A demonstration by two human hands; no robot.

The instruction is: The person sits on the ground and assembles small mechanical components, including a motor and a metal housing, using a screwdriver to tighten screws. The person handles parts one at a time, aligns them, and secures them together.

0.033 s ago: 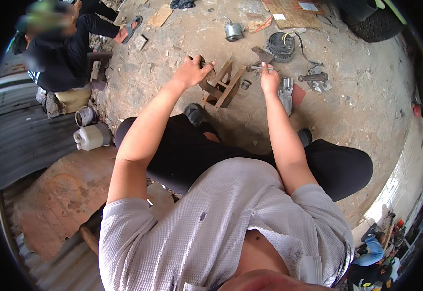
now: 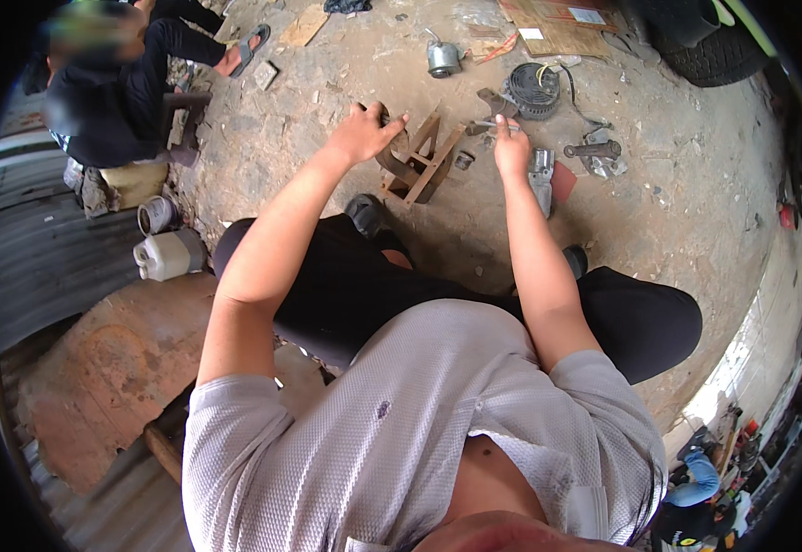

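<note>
- Honestly hardly anything changes for us since the earlier frame, mostly a tiny shift of the whole view, with the white jug [image 2: 173,255] and the seated person [image 2: 111,110] over on the left sitting a touch further toward the edge
- Our left hand [image 2: 361,134] looks the same as before, fingers bent over the top end of the curved brown part [image 2: 395,166], one digit sticking out to the right; we can't tell how tightly it's closed, since the underside is hidden
- That curved part sits at the left side of the rusty metal frame [image 2: 441,164], which is on the concrete floor in front of our feet, same spot as before
- Our right hand [image 2: 511,144] is closed on a slim grey tool [image 2: 484,123], pinched near the fingertips; its left tip seems to point slightly higher than in the earlier frame
- We've got a small metal cup [image 2: 463,161] between the frame and that hand, plus a grey metal part [image 2: 542,179] just below and right of the hand, both about unmoved
- Round black wired part [image 2: 531,92] beyond the right hand, no change we can spot
</note>
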